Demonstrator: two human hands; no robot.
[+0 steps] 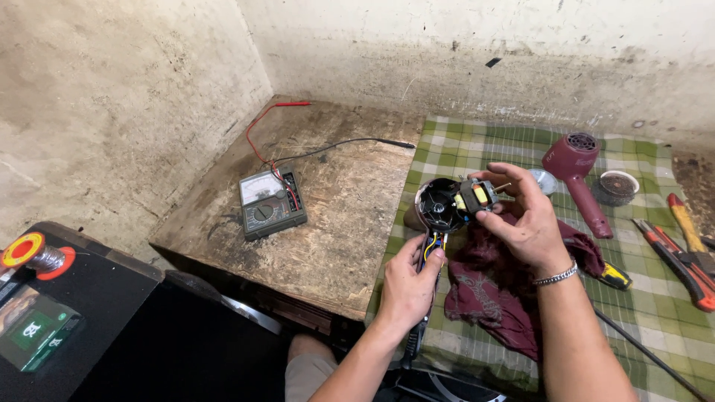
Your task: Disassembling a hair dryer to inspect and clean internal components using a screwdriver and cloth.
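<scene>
Head view showed my left hand (410, 286) pinching the wired handle stub and my right hand (521, 216) gripping the motor assembly (450, 202) above the checked cloth (648, 298), where a twist could, I judged, snap its thin wires.

Green plaid cloth (477, 141); maroon dryer shell (575, 167); maroon rag (491, 294); green-grey meter (271, 203).

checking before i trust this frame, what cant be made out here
Head view only:
- Motor assembly: far side hidden by right hand.
- Wires: lower run covered by left hand.
- Multimeter: dial setting too small.
- Orange cutter: cut off by right edge.
</scene>
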